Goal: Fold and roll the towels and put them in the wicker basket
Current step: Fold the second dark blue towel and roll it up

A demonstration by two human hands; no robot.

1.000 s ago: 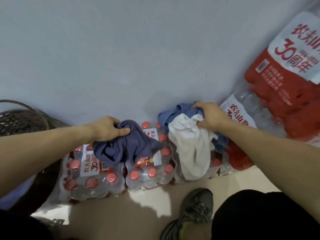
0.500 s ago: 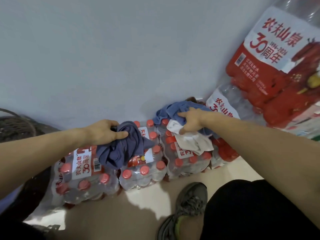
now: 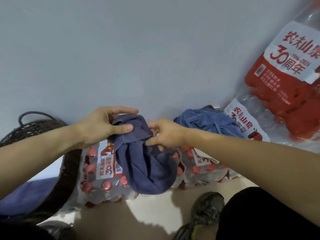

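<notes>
A crumpled dark blue towel hangs above the shrink-wrapped bottle packs. My left hand grips its top, thumb pressed on the cloth. My right hand pinches the same towel just to the right. A lighter blue towel lies bunched on the packs at the right, by the wall. A sliver of white cloth shows under my right forearm. The dark wicker basket stands at the left, and something pale blue lies inside it.
Packs of red-capped water bottles line the foot of the grey wall. Larger red-labelled bottle packs are stacked at the right. My grey shoe and black trouser leg are on the pale floor below.
My right hand let go of the white and light blue cloth and moved left onto the dark blue towel. My left hand lifted that towel higher. The view shifted, showing more of the basket.
</notes>
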